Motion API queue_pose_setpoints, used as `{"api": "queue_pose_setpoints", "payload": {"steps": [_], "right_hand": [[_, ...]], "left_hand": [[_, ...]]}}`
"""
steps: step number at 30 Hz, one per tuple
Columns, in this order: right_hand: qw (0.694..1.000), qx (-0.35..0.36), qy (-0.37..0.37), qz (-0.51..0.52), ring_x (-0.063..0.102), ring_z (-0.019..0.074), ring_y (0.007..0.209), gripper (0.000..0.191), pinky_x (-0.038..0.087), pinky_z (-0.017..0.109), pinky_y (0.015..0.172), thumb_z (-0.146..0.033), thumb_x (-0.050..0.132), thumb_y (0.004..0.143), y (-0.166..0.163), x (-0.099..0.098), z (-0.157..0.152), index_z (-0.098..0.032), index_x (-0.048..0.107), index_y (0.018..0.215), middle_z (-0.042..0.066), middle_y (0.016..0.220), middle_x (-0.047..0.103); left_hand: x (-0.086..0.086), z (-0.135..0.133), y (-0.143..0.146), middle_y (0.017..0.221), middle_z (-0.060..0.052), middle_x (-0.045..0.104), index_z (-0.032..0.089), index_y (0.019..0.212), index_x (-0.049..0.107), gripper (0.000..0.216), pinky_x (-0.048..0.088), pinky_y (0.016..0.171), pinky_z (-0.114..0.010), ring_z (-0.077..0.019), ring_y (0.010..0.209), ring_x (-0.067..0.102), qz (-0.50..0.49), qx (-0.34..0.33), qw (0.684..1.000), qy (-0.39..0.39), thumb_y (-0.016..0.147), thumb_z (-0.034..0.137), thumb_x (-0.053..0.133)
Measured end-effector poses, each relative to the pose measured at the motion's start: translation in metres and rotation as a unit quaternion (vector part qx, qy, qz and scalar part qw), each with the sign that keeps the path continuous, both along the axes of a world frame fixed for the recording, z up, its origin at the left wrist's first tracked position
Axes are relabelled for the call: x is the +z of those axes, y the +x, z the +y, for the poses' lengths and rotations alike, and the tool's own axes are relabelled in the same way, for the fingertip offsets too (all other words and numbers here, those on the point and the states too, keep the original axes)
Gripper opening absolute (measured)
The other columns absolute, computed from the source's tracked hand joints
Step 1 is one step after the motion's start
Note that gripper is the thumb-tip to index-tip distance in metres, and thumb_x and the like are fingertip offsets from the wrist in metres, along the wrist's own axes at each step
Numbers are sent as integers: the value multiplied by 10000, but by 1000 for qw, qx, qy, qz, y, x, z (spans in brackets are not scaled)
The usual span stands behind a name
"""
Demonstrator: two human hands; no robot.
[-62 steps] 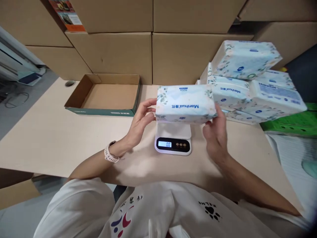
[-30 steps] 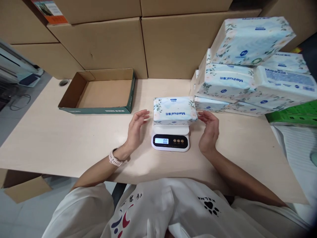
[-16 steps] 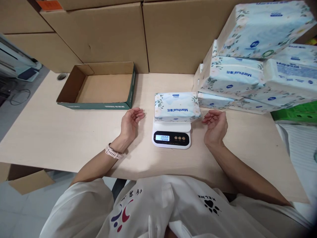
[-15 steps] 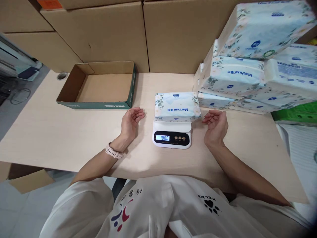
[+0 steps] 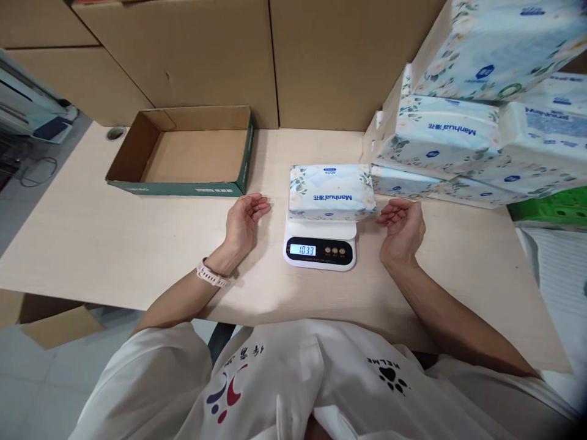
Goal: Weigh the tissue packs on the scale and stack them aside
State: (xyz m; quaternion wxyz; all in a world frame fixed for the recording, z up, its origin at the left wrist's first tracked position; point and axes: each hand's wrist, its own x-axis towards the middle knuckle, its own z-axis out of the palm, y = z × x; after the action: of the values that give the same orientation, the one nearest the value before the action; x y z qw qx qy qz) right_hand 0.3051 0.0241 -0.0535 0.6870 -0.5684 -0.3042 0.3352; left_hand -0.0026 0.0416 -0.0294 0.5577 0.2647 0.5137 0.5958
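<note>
A white and blue floral tissue pack [image 5: 331,192] lies on a small white kitchen scale [image 5: 320,244], whose lit display reads 103.3. My left hand [image 5: 244,221] rests on the table just left of the scale, palm up, fingers loosely curled and apart, holding nothing. My right hand [image 5: 402,223] rests just right of the scale in the same way, empty. Neither hand touches the pack. A pale watch sits on my left wrist.
An open shallow cardboard box with green sides [image 5: 183,153] stands at the back left of the pale wooden table [image 5: 101,244]. A pile of several tissue packs [image 5: 468,122] fills the back right. Large brown cartons [image 5: 321,61] line the wall behind. A green crate [image 5: 550,211] sits at far right.
I set the tissue pack down on the scale and let go. Both hands drew back to rest on the table on either side. The display rose from 0.0 to 103.3.
</note>
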Motion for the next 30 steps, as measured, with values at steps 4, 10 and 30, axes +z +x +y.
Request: {"api": "queue_pose_setpoints", "payload": {"steps": [4, 10, 30], "right_hand": [[1000, 8, -5, 3, 541, 160, 634, 439, 469, 339, 627, -604, 466, 1022, 0, 1, 0, -248, 679, 880, 2, 778, 609], [1000, 3, -6, 11, 540, 138, 644, 443, 462, 308, 634, -608, 509, 994, -2, 4, -2, -216, 690, 896, -6, 770, 619], [1000, 2, -2, -10, 553, 174, 631, 459, 526, 355, 609, -615, 456, 1040, 1, -3, 0, -266, 694, 860, 14, 754, 617]], "left_hand": [[-1, 0, 0, 971, -100, 744, 166, 919, 710, 240, 577, 995, -384, -203, 926, 720, 4, -1, 1000, 2, 816, 383, 706], [-2, 0, 0, 970, -98, 750, 166, 916, 716, 240, 583, 986, -376, -197, 919, 717, 1, -3, 1000, 6, 816, 383, 700], [-2, 0, -2, 977, -94, 753, 175, 921, 711, 222, 582, 1005, -378, -196, 926, 717, 3, -11, 1000, 4, 831, 377, 703]]}}
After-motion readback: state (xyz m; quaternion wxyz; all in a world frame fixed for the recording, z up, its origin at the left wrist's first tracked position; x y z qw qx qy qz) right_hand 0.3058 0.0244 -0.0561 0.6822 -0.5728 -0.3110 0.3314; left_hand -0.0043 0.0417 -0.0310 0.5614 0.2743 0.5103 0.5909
